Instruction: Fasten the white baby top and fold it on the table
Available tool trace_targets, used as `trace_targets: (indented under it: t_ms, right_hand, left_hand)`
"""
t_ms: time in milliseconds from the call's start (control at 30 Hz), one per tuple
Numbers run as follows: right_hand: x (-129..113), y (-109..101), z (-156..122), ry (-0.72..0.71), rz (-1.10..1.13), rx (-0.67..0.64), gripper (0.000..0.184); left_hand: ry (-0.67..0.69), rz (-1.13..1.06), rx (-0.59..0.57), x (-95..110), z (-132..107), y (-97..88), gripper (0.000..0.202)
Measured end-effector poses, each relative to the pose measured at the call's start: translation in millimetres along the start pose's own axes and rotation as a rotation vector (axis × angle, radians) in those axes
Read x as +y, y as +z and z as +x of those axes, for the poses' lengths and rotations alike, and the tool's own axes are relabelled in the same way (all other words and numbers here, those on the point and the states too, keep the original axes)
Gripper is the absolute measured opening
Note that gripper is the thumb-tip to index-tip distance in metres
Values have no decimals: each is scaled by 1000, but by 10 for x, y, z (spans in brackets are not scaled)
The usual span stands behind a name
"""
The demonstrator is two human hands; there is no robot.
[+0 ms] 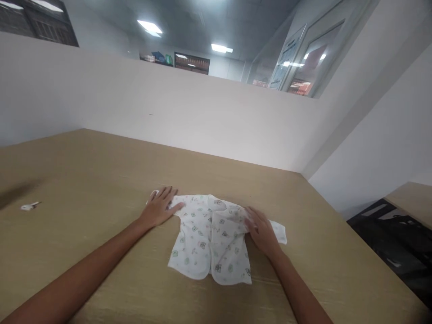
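A small white shirt (197, 238) lies spread out on the pale brown desk (101, 175), in front of the person. It has a scattered print of little animal faces and green shapes, with its neckline towards the far side and its rounded hem nearest the person. A front opening runs down the middle, its two edges close together.

The left hand (159, 209) rests palm down on the sleeve at that side; its grip is spread, the thumb out towards the shirt's body, and a bit of white cuff shows past the fingers. The right hand (262, 229) lies over the opposite sleeve, near the shoulder, with the end of that sleeve sticking out beyond it. Its fingers are blurred, so one cannot tell whether this grip is pinching the cloth.

Well apart from the shirt, at the far left of the desk, lies a small white object (29, 206) with a dark tip. A white wall (189, 108) stands along the desk's far edge.
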State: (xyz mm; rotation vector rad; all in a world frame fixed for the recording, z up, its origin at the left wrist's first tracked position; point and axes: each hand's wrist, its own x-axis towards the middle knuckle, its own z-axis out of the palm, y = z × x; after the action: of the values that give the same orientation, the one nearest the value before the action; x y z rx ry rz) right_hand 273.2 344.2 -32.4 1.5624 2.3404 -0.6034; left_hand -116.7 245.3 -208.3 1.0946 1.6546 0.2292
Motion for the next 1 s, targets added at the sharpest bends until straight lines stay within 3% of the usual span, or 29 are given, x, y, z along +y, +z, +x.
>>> trace_targets:
  t_ms: [100, 167, 267, 367, 500, 633, 833, 1000]
  right_hand:
    - [256, -198, 31, 34, -25, 147, 59]
    - [462, -351, 28, 148, -35, 176, 56]
    - [742, -534, -13, 409, 8, 123, 58]
    - [899, -624, -70, 522, 56, 45, 61]
    - [922, -638, -121, 469, 96, -21, 60]
    - [889, -598, -133, 362, 98, -54, 44]
    - [822, -410, -132, 404, 240, 144, 45]
    - [797, -303, -128, 397, 253, 186, 38]
  left_hand:
    - [-67, 12, 82, -148, 100, -169, 72]
    - [-119, 22, 98, -261, 146, -262, 73]
    - [-144, 19, 71, -397, 188, -352, 74]
    - [-151, 6, 51, -472, 207, -399, 77]
    - [-188, 11, 55, -498, 216, -406, 77]
    - [-140, 27, 79, -457, 208, -341, 63]
    - [-115, 4, 103, -362, 122, -260, 46]
    - [-123, -87, 49, -385, 142, -252, 44]
